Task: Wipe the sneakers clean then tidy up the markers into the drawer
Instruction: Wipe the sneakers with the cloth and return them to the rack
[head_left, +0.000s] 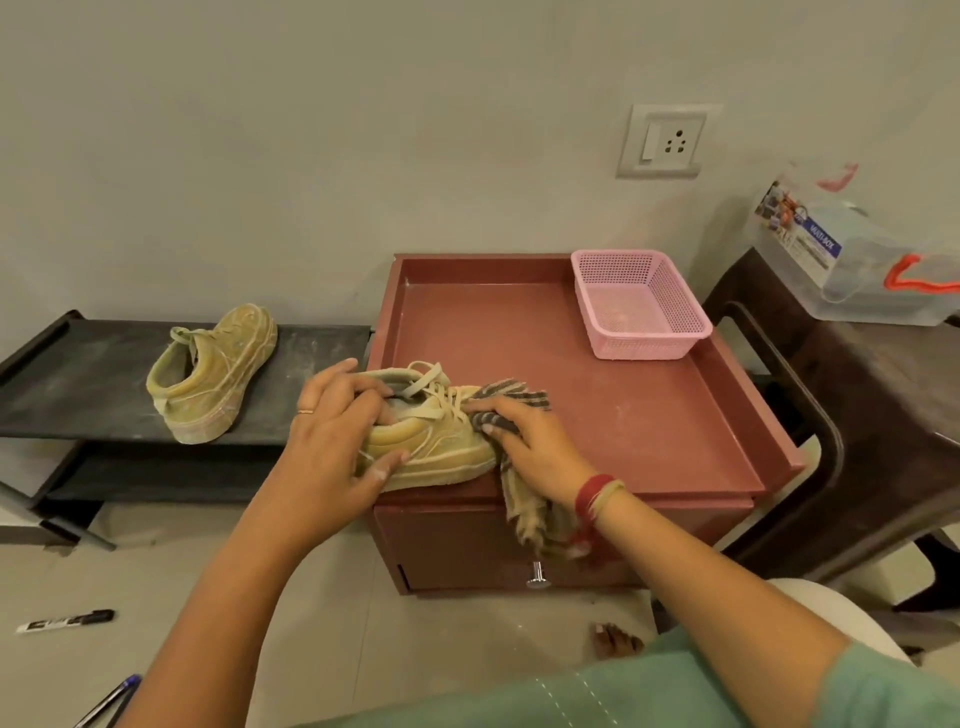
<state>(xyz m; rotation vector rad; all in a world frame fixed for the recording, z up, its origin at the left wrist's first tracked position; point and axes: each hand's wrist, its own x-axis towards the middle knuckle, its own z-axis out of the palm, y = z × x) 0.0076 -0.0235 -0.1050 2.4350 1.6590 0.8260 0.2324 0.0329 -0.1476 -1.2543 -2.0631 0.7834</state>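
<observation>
A dusty tan sneaker (441, 441) lies on the front left corner of the reddish-brown drawer cabinet (623, 415). My left hand (332, 441) grips its heel and collar. My right hand (530, 447) holds a striped brown cloth (511, 397) against the sneaker's toe; the cloth's tail hangs over the cabinet front. The second tan sneaker (213, 374) stands on the black low shelf (78, 374) to the left. A black marker (65, 621) lies on the floor at left, and a blue pen (111, 699) near the bottom left edge. The drawer with its metal knob (537, 574) is shut.
A pink plastic basket (641, 306) sits at the cabinet's back right. A dark plastic stool (857, 389) at the right carries a clear storage box (852, 260). A wall socket (667, 140) is above. My foot (615, 642) rests on the floor below the cabinet.
</observation>
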